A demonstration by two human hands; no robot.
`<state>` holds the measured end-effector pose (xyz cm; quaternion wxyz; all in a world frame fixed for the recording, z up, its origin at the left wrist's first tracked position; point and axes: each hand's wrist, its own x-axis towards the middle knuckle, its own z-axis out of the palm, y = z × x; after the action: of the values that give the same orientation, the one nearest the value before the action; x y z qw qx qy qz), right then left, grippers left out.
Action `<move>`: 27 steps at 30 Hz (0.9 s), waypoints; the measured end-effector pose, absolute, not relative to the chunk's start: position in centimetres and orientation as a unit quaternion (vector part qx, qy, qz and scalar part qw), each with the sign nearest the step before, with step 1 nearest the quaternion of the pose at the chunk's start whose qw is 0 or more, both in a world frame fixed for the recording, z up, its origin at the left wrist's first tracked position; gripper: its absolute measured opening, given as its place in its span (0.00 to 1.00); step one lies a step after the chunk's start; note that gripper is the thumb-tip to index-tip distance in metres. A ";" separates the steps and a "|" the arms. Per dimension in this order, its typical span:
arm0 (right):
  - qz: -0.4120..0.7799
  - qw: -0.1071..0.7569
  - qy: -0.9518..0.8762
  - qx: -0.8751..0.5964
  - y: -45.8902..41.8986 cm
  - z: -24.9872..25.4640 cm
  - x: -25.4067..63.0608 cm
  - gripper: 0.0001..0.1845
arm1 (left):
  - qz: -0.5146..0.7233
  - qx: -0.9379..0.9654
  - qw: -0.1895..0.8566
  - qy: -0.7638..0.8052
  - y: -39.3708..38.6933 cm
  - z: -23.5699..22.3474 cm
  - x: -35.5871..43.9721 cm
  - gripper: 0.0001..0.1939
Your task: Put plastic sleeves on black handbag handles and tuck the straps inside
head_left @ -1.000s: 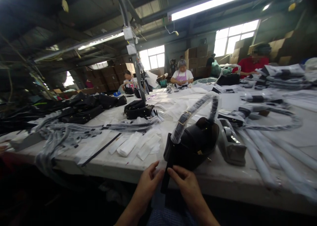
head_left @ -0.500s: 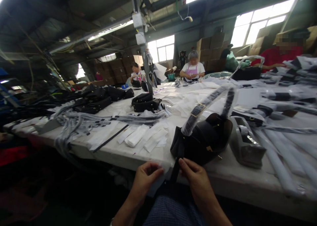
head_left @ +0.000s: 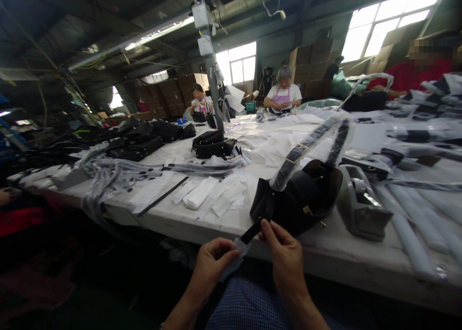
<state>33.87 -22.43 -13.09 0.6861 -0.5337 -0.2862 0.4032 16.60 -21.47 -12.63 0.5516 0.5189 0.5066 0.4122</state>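
A black handbag point(head_left: 288, 202) stands at the table's front edge, its arched handle point(head_left: 303, 142) wrapped in clear plastic. My right hand point(head_left: 283, 248) pinches a black strap point(head_left: 252, 232) that hangs from the bag's left side. Just left of it, my left hand point(head_left: 216, 260) is closed on a thin, whitish translucent sleeve or sheet point(head_left: 241, 249). The strap's free end lies at the opening or edge of that wrapping; whether it is inside, I cannot tell.
A grey tape dispenser point(head_left: 363, 204) stands right of the bag. Flat white wrappers point(head_left: 202, 192) and a loose black strap point(head_left: 162, 197) lie to the left. Plastic-wrapped handles point(head_left: 108, 176) hang over the front edge. Black bags point(head_left: 212, 144) sit behind. Co-workers point(head_left: 283, 94) sit across the table.
The strap has swung from hanging down to pointing left, toward my left hand. The whitish wrapping has come up against its end. My right hand has risen slightly.
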 end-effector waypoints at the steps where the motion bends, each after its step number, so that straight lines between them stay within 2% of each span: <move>1: 0.400 0.679 -0.298 -0.539 -22.6 -12.9 33.9 0.17 | 0.413 0.520 0.552 0.504 -21.5 -12.7 16.6 0.14; 7: 0.401 0.641 -0.334 -0.563 -23.0 -12.1 33.8 0.20 | 0.414 0.486 0.590 0.494 -21.6 -13.0 17.2 0.16; 14: 0.378 0.638 -0.331 -0.583 -23.0 -12.2 34.6 0.21 | 0.424 0.420 0.651 0.469 -22.1 -13.1 18.9 0.17; 23: 0.370 0.623 -0.355 -0.590 -23.5 -11.7 34.4 0.20 | 0.461 0.457 0.580 0.492 -22.4 -13.7 18.1 0.16; 27: 0.372 0.631 -0.360 -0.578 -23.4 -11.6 34.2 0.20 | 0.456 0.445 0.611 0.470 -22.5 -13.4 18.8 0.17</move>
<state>34.22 -23.43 -11.58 0.6308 -0.5776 -0.3603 0.3724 18.77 -22.46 -13.39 0.6107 0.4452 0.4701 0.4559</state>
